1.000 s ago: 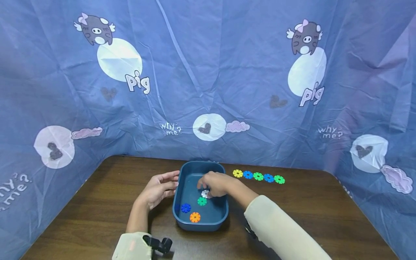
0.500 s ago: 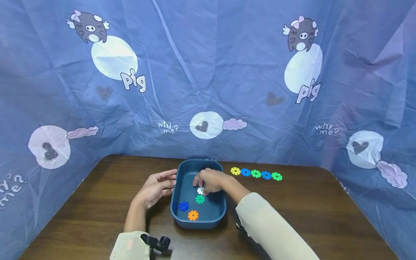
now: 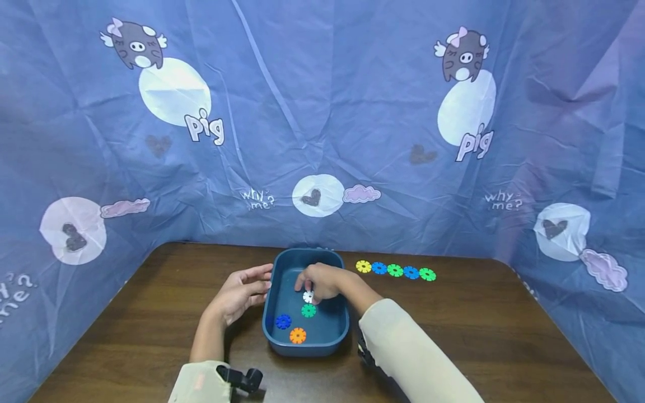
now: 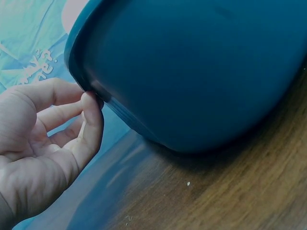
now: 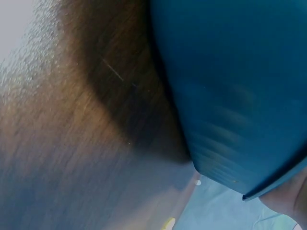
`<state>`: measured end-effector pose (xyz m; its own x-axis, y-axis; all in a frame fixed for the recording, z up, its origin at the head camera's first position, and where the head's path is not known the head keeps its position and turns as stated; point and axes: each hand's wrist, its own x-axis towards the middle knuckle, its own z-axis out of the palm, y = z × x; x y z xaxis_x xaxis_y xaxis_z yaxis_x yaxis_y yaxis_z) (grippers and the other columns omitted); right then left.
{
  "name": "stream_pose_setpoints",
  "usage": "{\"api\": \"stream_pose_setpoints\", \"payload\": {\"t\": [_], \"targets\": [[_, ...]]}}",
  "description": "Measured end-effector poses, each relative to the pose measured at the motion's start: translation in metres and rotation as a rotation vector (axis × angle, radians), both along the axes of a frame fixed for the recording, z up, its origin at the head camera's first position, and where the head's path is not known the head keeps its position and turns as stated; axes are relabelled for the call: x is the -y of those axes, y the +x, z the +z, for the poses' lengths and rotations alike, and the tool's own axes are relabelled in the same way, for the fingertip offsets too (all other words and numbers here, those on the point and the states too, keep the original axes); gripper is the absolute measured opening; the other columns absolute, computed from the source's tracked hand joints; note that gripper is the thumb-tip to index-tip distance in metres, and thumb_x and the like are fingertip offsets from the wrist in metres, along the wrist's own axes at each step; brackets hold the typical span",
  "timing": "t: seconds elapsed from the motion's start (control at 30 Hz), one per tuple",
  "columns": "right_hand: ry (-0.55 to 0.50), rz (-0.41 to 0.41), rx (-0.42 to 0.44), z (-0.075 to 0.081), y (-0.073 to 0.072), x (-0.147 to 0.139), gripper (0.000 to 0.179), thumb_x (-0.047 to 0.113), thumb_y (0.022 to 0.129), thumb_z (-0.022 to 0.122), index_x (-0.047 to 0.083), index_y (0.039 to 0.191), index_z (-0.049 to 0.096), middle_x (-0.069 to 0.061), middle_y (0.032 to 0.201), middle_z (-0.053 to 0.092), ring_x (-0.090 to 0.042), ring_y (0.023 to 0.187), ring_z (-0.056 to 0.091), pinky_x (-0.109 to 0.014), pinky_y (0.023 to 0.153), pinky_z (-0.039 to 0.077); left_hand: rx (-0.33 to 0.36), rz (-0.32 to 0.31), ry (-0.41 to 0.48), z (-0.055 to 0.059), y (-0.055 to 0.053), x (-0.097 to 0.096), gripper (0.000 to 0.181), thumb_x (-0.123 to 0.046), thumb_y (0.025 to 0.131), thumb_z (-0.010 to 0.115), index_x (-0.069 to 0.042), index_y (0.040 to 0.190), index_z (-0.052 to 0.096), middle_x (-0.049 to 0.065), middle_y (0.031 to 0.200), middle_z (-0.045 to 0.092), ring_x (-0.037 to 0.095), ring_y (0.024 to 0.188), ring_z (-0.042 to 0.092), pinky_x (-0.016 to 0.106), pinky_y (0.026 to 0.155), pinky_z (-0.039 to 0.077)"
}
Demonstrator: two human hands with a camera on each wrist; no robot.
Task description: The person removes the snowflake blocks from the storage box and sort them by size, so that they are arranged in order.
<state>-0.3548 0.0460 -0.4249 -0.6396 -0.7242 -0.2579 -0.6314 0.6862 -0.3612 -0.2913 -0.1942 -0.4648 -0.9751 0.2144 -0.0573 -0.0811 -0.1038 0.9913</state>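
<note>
A dark blue plastic basin (image 3: 305, 350) stands on the wooden table. My left hand (image 3: 238, 296) is at its left side; in the left wrist view, the thumb and index finger (image 4: 91, 103) pinch the rim. Reaching over the right wall, my right hand (image 3: 322, 281) has its fingers down inside, thumb and fingertips round a white notched snowflake disc (image 3: 308, 297). Right in front of that lies a green disc (image 3: 308, 310). A dark blue disc (image 3: 283, 321) and an orange disc (image 3: 298, 336) lie nearer the basin's front. The right wrist view shows mostly the basin's outer wall (image 5: 230, 96).
To the right of the basin, a row of discs lies on the table (image 3: 453, 324): yellow (image 3: 363, 266), blue (image 3: 379, 268), green (image 3: 395, 270), another blue (image 3: 411, 272) and another green (image 3: 428, 274). A printed blue cloth (image 3: 272, 140) hangs behind the table.
The head view has shifted slightly. My right hand has moved a little left within the basin, and the white disc with it. My left hand stays at the rim.
</note>
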Motion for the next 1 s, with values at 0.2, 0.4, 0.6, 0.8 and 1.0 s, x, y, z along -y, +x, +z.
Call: {"api": "stream_pose_setpoints", "payload": {"t": [0.2,0.4,0.6,0.8,1.0], "targets": [[-0.036,-0.021,0.021,-0.0022,0.0001,-0.0014,0.028,0.0,0.084,0.082,0.019,0.103,0.076,0.006,0.094,0.064,-0.01,0.091,0.056,-0.023,0.081,0.05,-0.003,-0.002,-0.003,-0.0016,-0.0002,0.0006,0.057,0.001,0.094,0.064,0.006,0.148,0.046,0.022,0.129,0.057,0.019,0.097,0.068,0.032,0.082,0.06],[-0.064,-0.027,0.005,-0.0017,0.0011,-0.002,0.025,0.002,0.084,0.082,0.021,0.099,0.075,0.005,0.099,0.066,-0.011,0.094,0.056,-0.024,0.085,0.05,-0.006,0.001,-0.009,-0.0015,-0.0003,0.0009,0.056,0.001,0.095,0.064,0.006,0.148,0.047,0.023,0.129,0.057,0.018,0.097,0.068,0.032,0.082,0.06],[-0.09,-0.022,-0.002,-0.0008,0.0011,-0.0024,0.021,0.002,0.089,0.078,0.019,0.1,0.076,0.007,0.096,0.068,-0.009,0.09,0.06,-0.022,0.082,0.053,-0.006,0.011,-0.015,-0.0003,0.0008,0.0009,0.055,0.001,0.095,0.063,0.006,0.148,0.047,0.023,0.129,0.057,0.018,0.096,0.068,0.032,0.081,0.06],[-0.131,0.03,-0.048,0.0,-0.0009,-0.003,0.018,0.001,0.095,0.07,0.015,0.102,0.077,0.006,0.097,0.072,-0.007,0.091,0.064,-0.023,0.084,0.054,-0.001,0.019,-0.009,0.0001,0.0001,0.0001,0.055,0.002,0.095,0.063,0.005,0.147,0.048,0.023,0.13,0.057,0.018,0.096,0.068,0.031,0.08,0.06],[-0.194,0.028,-0.047,-0.0007,-0.0032,-0.0049,0.021,-0.002,0.095,0.067,0.013,0.104,0.078,0.006,0.098,0.074,-0.008,0.095,0.067,-0.023,0.085,0.054,-0.003,0.01,0.002,0.0002,-0.0008,0.0001,0.056,0.002,0.094,0.064,0.006,0.148,0.048,0.022,0.129,0.057,0.018,0.096,0.068,0.032,0.081,0.06]]}}
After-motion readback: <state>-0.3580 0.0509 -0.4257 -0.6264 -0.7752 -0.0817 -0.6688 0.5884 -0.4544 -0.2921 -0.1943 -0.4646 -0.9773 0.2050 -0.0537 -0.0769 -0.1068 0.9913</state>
